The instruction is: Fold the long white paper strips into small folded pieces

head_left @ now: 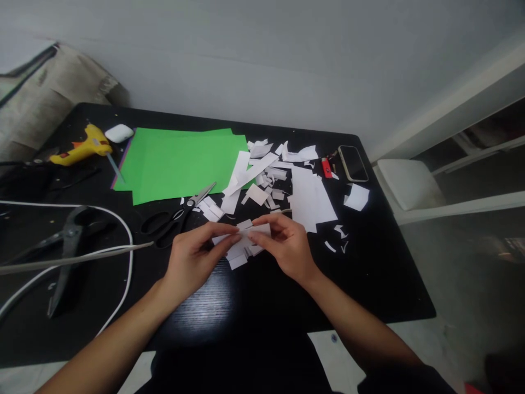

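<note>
Dark clothing point(233, 366) occupies the near centre, flanked by two bare forearms reaching toward the middle of the black table point(369, 279). Left hand point(192, 254): thumb and forefinger pinch the left part of a white paper piece point(238, 256); the other fingers are largely hidden. Right hand point(289, 245): the thumb presses on the near face of the same piece, with the forefinger at its far edge and the remaining fingers curled. Held between both hands above the table, the piece shows several projecting flaps.

Just beyond the left hand, scissors point(192, 202) lie with black handles toward the near left and blades pointing to the far right. Beyond the hands, paper scraps point(257, 194) surround crossed white strips point(248, 176), which partly overlap the green sheets point(180, 164) at far left centre. Right of the scraps are a large white sheet point(307, 194), a red object point(326, 168) and a phone point(353, 163); a smaller white sheet point(357, 197) lies on the near side of the phone.

Far left: a yellow glue gun point(84, 150) beside a white rounded case point(118, 133). Left: a dark tool point(69, 243), crossed by a pale cable point(98, 254).
</note>
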### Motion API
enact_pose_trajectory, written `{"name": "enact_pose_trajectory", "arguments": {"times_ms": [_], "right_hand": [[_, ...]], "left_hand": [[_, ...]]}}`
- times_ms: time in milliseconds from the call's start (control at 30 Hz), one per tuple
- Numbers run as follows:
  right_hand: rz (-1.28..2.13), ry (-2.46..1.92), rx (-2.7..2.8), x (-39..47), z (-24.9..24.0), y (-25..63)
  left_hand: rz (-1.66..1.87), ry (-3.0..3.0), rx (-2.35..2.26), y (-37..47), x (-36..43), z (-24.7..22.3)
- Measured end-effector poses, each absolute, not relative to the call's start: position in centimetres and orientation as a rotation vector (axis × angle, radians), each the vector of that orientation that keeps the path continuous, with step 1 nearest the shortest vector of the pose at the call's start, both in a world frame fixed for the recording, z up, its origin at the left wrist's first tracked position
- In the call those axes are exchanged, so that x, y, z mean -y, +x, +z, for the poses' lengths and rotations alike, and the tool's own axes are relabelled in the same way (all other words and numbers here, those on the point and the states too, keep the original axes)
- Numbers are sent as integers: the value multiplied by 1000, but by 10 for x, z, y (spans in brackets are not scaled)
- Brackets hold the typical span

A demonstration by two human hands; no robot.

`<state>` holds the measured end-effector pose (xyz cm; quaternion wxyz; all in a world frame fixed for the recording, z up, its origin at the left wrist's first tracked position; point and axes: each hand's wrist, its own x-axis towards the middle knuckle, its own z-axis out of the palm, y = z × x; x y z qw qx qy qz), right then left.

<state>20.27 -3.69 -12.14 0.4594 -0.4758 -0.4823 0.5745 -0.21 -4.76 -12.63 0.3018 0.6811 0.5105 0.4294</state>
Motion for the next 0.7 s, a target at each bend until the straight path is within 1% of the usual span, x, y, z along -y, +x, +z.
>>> {"name": "enact_pose_trajectory", "arguments": {"times_ms": [400,600,700], "right_hand": [[1441,-1274,1039,30,-123,207],[1419,-1270,1045,30,-124,206],[1461,-1262,1033,29,-124,206]], "left_hand": [[1152,1777,-1389,-2,47,-124],[1153,1727,-1395,-1,46,-122],[1164,1697,-1415,-2,45,-124]]}}
